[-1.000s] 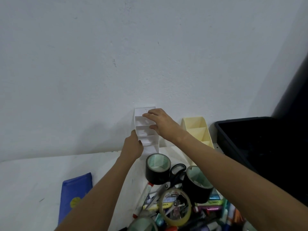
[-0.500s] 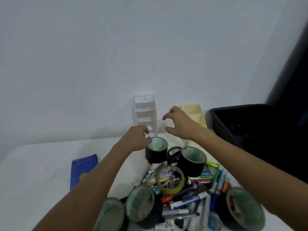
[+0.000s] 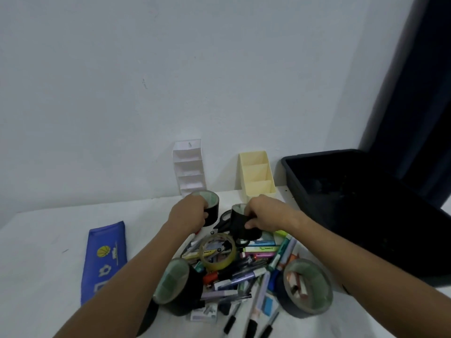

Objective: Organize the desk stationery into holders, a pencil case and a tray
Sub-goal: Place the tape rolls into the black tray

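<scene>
- Left hand (image 3: 189, 213) grips one black tape roll (image 3: 211, 209), right hand (image 3: 264, 212) another roll (image 3: 240, 224), fingers curled round each.
- Lift both straight up, clear of the scissors (image 3: 225, 219), then carry them to the black tray (image 3: 341, 191).

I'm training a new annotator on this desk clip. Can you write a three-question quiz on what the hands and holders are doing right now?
1. True or false: both hands grip black tape rolls.
2. Which holder stands nearer the black plastic tray: A white, B cream?
3. What lies flat, left of the pile?

Key:
1. True: left hand, right hand, rolls and.
2. B, cream holder; white holder.
3. Blue pencil case.
</scene>
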Demonstrator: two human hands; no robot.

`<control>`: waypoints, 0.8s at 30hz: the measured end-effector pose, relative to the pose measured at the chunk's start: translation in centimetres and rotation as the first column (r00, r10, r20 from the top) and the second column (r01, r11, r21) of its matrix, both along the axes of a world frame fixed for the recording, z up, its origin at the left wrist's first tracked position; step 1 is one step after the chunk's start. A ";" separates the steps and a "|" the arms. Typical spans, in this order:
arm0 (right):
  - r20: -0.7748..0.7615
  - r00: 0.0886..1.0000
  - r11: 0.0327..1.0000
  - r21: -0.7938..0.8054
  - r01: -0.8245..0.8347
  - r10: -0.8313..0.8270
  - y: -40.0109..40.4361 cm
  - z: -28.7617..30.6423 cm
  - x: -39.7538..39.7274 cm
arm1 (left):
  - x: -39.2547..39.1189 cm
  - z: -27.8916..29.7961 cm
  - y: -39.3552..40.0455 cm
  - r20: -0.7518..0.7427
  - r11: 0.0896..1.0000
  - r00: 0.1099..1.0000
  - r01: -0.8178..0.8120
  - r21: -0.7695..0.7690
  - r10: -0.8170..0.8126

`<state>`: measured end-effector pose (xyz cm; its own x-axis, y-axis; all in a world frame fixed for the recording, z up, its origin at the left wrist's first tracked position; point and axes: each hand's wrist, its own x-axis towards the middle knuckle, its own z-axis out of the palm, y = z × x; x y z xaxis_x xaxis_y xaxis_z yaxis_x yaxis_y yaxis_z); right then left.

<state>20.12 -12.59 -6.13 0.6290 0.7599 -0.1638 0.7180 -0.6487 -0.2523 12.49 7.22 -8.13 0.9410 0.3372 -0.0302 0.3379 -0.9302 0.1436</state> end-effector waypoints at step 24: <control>0.125 0.916 0.912 0.212 0.350 -0.381 -25.9 1.0 16.1 | 18.5 3.0 -29.2 0.274 0.984 0.962 0.056 -0.168 -0.008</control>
